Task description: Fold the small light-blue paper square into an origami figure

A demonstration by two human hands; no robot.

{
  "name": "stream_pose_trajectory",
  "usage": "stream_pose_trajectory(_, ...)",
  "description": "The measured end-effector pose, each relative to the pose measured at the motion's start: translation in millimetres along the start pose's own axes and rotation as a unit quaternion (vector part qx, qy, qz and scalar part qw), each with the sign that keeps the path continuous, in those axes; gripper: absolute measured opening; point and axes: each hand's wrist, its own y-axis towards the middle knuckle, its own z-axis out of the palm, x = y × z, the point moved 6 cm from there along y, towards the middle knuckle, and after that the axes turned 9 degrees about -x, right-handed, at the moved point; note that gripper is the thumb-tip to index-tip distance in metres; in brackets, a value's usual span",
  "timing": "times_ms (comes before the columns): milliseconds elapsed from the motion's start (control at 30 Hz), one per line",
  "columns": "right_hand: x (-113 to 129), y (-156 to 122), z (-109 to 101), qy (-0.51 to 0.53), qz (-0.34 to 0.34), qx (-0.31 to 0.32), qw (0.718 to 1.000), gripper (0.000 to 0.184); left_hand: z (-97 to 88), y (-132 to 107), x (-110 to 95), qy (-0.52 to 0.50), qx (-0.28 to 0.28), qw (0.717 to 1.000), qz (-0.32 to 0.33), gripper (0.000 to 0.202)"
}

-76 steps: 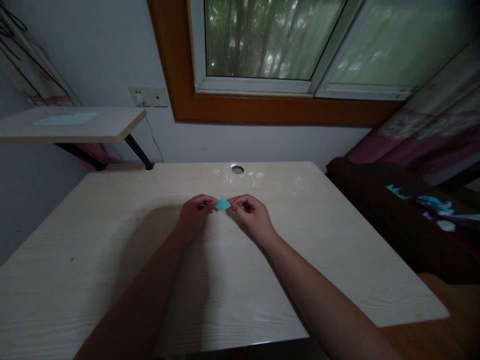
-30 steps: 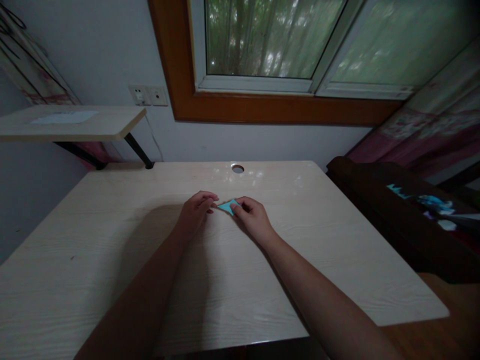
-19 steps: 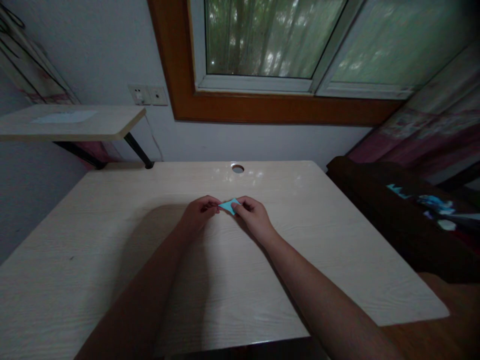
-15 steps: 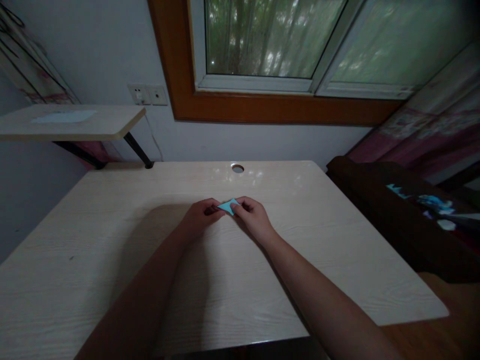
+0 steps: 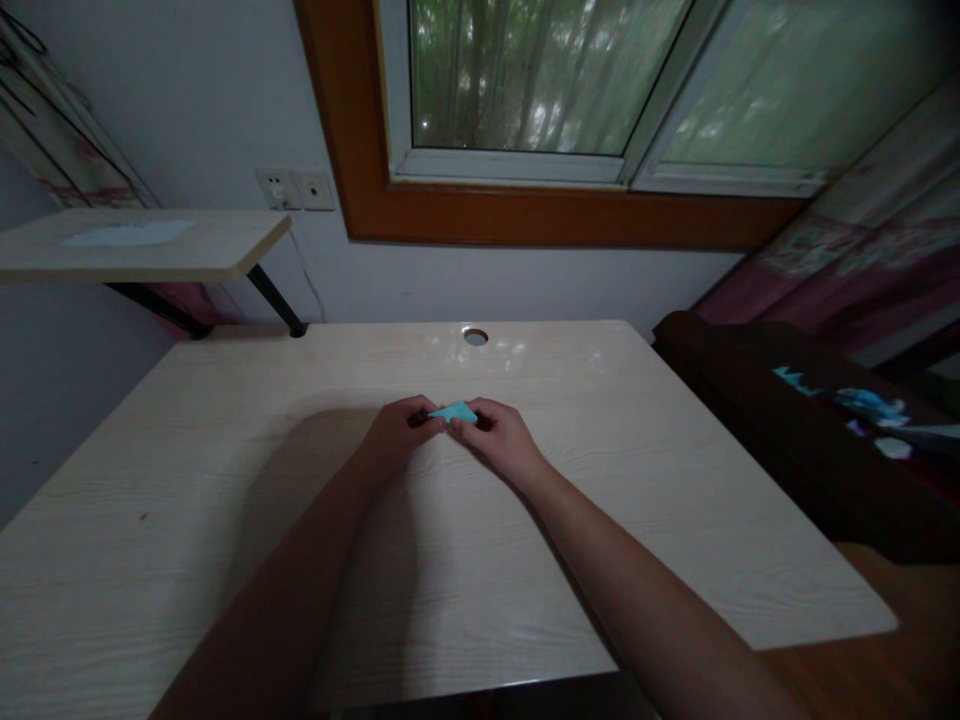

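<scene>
Between my two hands, over the middle of the desk, is a small folded piece of light blue paper (image 5: pixel 457 411) with pointed corners. My left hand (image 5: pixel 401 428) pinches its left tip between thumb and fingers. On the other side, my right hand (image 5: pixel 501 432) grips the right part, its thumb along the lower edge. The fingers cover parts of the paper, so its full shape is hidden.
The pale wood-grain desk (image 5: pixel 660 520) has a round cable hole (image 5: pixel 475 338) near its back edge. A raised shelf (image 5: pixel 225 255) on black legs stands at the back left, with a white sheet (image 5: pixel 127 233) on it. A dark brown piece of furniture (image 5: pixel 750 420) holding blue items stands at right.
The folded paper has turned slightly and shifted a little left. My right thumb has moved from the paper's face down to its lower edge.
</scene>
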Motion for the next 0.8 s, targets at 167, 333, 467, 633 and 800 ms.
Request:
stream_pose_trajectory(167,-0.6,-0.4,1.5,-0.016,0.003,0.006,1.0,0.022,0.0,0.3,1.8,0.008,-0.01,1.0,0.007,0.02)
stream_pose_trajectory(333,-2.8,-0.6,2.9,0.006,0.018,0.008,1.0,0.02,1.3,0.1,2.8,0.002,-0.008,1.0,0.007,0.023)
stream_pose_trajectory(467,-2.2,-0.7,3.3,0.019,0.024,0.016,0.999,0.02,-0.1,0.6,1.7,0.016,-0.011,1.0,0.012,0.023)
stream_pose_trajectory(633,-3.5,0.1,3.2,0.037,0.039,0.014,0.998,0.02,-3.1,2.6,5.7,0.0,-0.007,1.0,-0.011,0.026)
stream_pose_trajectory(800,-5.7,-0.1,1.4,0.104,0.069,-0.008,0.992,0.023,-6.2,2.5,6.1,-0.062,-0.012,0.997,-0.045,0.024)
